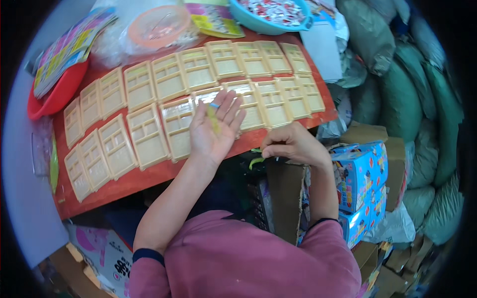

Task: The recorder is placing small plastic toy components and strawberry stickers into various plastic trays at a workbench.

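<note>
Mauve shirt (248,258) filled lower centre | left hand (217,124), mid-frame, fingers loosely spread, carried yellow piece (213,120) | right hand (294,144), centre-right, fingers pinched beside green piece (255,162), hold unclear | cream trays (118,149) lined red surface (134,182)

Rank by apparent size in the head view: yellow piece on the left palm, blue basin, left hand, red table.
1. Red table
2. Blue basin and left hand: look alike in size, so unranked
3. Yellow piece
</note>
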Action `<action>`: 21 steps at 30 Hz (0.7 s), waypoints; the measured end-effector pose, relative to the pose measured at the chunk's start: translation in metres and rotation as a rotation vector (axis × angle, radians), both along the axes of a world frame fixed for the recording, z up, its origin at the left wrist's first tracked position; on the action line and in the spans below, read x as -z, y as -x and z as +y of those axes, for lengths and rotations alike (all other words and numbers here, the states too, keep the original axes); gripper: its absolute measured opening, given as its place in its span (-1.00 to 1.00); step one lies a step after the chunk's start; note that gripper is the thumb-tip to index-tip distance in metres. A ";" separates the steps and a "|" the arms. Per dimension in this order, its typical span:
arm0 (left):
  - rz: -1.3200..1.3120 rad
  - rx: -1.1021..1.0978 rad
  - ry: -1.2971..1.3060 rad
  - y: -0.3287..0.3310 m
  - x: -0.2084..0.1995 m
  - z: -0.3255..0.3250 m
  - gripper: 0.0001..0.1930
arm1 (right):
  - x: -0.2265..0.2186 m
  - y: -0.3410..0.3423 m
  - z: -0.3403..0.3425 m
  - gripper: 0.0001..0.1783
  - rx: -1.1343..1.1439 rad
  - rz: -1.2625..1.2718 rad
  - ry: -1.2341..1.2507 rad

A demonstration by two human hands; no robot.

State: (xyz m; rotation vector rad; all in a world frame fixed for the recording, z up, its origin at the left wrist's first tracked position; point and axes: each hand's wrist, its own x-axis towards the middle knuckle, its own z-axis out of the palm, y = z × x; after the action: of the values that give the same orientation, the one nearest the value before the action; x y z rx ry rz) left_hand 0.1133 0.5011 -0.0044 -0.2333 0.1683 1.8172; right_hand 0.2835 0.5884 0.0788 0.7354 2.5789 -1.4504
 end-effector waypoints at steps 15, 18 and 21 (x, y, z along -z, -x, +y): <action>0.043 0.122 -0.026 -0.026 -0.003 -0.001 -0.55 | 0.076 -0.041 0.169 -0.83 0.702 -0.348 -1.263; 0.041 0.115 -0.034 -0.025 0.000 0.001 -0.55 | 0.076 -0.038 0.167 -0.77 0.719 -0.139 -1.239; 0.017 0.113 -0.071 -0.026 0.005 0.006 -0.54 | 0.064 -0.023 0.131 -0.78 0.708 0.130 -1.005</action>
State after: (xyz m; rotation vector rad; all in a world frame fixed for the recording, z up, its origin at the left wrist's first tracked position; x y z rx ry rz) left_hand 0.1395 0.5069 -0.0098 -0.1551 0.1265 1.7101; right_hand 0.3062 0.7192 0.0143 1.8230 3.2415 -0.0756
